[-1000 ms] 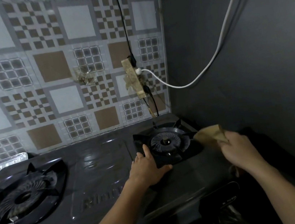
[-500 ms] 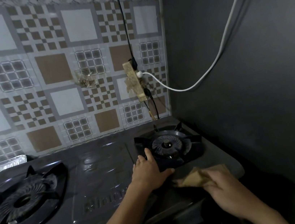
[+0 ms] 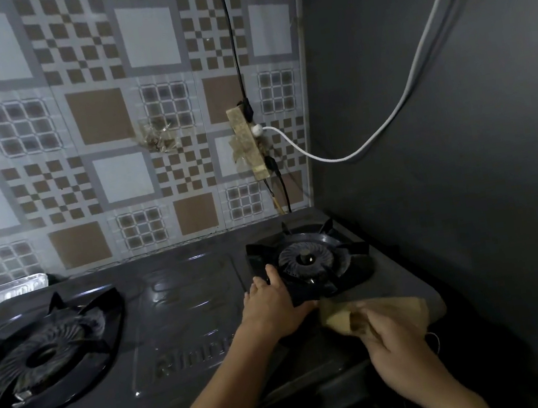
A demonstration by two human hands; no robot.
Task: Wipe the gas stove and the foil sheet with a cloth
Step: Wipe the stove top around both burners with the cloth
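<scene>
head view: the right hand [image 3: 396, 341] grips the tan cloth [image 3: 373, 313], which has slid from the stove's right edge to the front strip below the right burner [image 3: 310, 260], so that side looks wiped. the cloth's long axis runs left-right. the left hand [image 3: 273, 303] rests flat on the gas stove [image 3: 185, 305], fingers relaxed. the foil sheet [image 3: 3, 293] lies untouched at far left.

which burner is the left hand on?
The right burner, by the dark wall: left hand rests on its grate. The left burner sits untouched.
</scene>
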